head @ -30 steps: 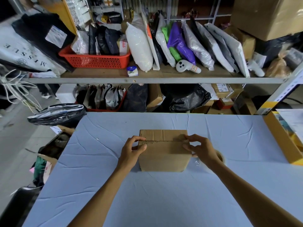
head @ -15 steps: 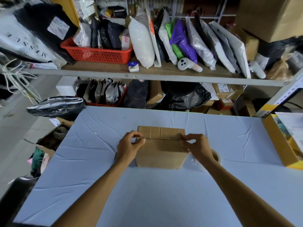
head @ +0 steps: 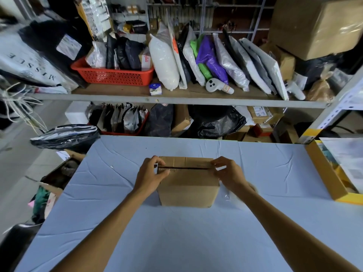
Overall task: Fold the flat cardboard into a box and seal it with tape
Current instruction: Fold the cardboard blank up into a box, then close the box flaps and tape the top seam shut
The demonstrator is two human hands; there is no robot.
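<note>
Between the two hands, on the pale blue cloth-covered table (head: 176, 242), stood the brown corrugated cardboard box (head: 188, 185). Left hand (head: 150, 176) and right hand (head: 228, 174) each pinched an end of the top flaps, a dark slit open between them. Step judged: closing flaps. Next: press seam shut, then tape. Beyond the right wrist, tape roll only partly visible.

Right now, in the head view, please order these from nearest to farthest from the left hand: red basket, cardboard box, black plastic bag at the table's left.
1. Cardboard box: under the left hand.
2. Black plastic bag: left, off the table corner.
3. Red basket: up on the shelf.
</note>
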